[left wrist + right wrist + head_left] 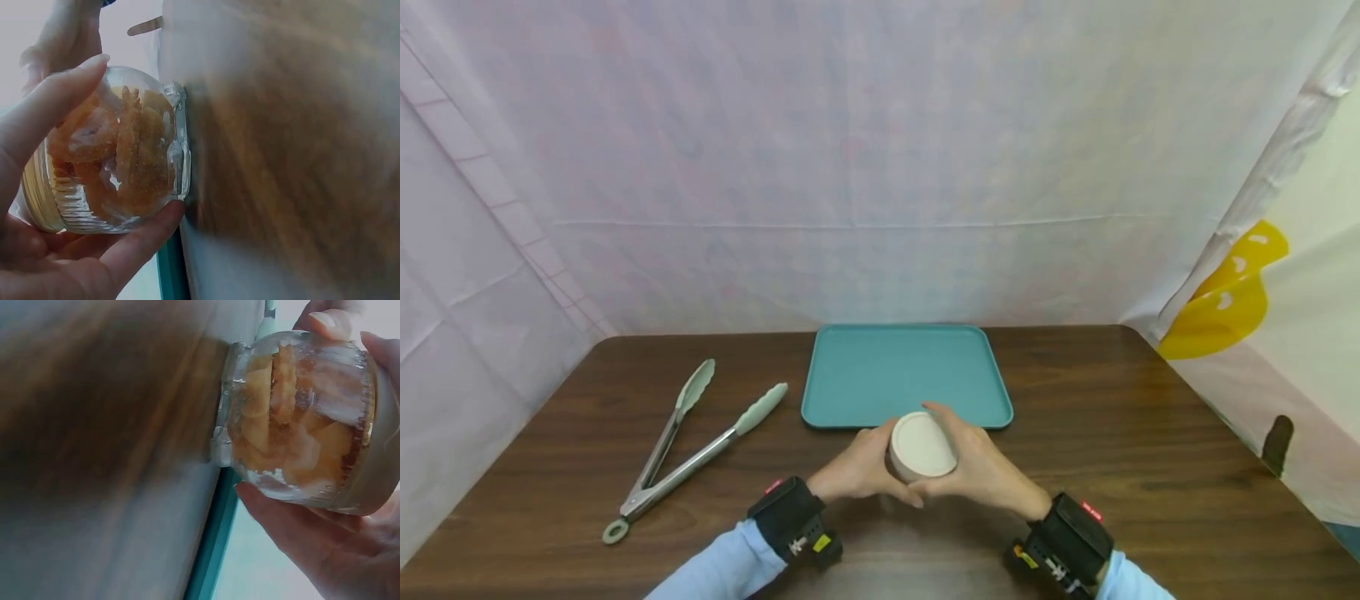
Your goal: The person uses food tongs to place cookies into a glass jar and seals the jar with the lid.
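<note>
Between my two hands is a clear glass jar [134,150] with a white lid [922,446], held upright near the front of the tray. Orange-brown snack pieces, some with ridged edges, show through its glass. My left hand [861,468] grips the jar's left side, thumb and fingers curved round it. From the other side my right hand [985,473] grips it too, with one fingertip low by the base in the right wrist view. The jar's foot is at the tabletop; whether it rests there or hovers slightly, I cannot tell.
A teal tray [902,371] lies at the back of the brown wooden table [1120,433], just beyond the jar. Left of it, metal tongs [691,468] with pale green tips lie spread apart. A whitish cloth [850,167] hangs behind the table.
</note>
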`<state>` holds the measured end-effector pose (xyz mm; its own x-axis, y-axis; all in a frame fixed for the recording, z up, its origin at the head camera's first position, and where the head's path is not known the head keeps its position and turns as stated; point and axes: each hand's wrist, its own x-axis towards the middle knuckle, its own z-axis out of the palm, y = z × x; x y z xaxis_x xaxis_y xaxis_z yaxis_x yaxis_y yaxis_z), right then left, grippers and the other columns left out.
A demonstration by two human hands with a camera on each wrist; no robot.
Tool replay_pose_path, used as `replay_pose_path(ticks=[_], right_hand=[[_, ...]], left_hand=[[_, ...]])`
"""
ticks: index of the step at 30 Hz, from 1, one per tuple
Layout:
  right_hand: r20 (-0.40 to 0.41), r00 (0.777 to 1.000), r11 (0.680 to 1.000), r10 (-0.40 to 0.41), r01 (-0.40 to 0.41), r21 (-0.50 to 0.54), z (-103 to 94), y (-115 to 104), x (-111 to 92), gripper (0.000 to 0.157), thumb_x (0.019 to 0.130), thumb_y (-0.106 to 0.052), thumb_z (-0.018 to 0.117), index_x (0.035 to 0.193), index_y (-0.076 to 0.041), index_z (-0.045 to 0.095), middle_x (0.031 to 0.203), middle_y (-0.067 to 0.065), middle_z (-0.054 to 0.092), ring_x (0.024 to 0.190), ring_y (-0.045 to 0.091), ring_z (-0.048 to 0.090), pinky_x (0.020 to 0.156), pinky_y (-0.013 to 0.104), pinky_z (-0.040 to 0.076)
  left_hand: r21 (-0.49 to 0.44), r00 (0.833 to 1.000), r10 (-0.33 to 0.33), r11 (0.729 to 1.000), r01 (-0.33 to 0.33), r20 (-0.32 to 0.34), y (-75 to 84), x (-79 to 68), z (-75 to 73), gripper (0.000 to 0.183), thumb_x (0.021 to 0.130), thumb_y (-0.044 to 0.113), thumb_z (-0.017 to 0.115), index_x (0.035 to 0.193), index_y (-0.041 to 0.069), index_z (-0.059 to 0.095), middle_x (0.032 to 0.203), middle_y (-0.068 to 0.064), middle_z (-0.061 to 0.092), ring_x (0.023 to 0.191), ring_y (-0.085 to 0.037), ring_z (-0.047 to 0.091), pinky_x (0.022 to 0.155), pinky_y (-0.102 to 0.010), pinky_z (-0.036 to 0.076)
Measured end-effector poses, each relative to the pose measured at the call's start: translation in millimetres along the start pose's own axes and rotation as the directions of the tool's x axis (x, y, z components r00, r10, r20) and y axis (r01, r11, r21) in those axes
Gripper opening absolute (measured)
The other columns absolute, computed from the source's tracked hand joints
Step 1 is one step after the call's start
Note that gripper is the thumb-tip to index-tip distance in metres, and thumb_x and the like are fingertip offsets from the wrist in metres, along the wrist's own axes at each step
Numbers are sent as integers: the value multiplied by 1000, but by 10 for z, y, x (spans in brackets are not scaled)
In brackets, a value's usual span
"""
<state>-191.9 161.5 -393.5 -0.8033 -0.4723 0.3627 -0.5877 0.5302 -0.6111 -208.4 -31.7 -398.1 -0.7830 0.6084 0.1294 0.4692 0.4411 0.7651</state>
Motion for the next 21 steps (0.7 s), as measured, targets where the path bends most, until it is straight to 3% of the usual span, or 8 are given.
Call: replay_pose_path(ticks=[9, 15, 19, 21], right_hand=[[104, 994, 999, 37, -40, 31, -77, 25, 106, 88, 63, -49, 74, 127, -2, 36, 115, 17, 55, 97, 26, 55, 75, 44, 50], [107, 994, 1000, 2, -5, 27, -80, 78, 148, 86, 63, -50, 73, 126, -3, 37, 114, 16, 57, 97, 24, 55, 77, 44, 50], [149, 989, 998, 14, -22, 54, -119, 76, 137, 95, 63, -47, 74, 133, -1, 29, 120, 21, 53, 103, 29, 53, 80, 47, 48], [191, 980, 992, 48, -69, 103, -178, 70, 129, 100, 65, -42, 75, 139, -3, 20, 127, 24, 47, 110, 33, 48, 85, 49, 46]], left_hand=[[-47, 999, -30, 998, 30, -17, 8, 16, -36, 94, 55, 29, 83, 132, 1, 35, 125, -20, 51, 110, -30, 49, 91, -49, 41], [-44, 999, -39, 998, 38, -9, -6, 32, -52, 96, 56, 29, 83, 133, 1, 32, 127, -21, 49, 112, -31, 47, 93, -50, 41], [-24, 999, -33, 999, 34, 31, -19, 37, -106, 96, 57, 30, 82, 133, 2, 33, 128, -21, 49, 113, -31, 46, 94, -49, 39], [-44, 995, -38, 998, 42, 87, -18, 31, -203, 95, 60, 29, 81, 135, -1, 31, 130, -22, 47, 112, -32, 48, 93, -47, 42]])
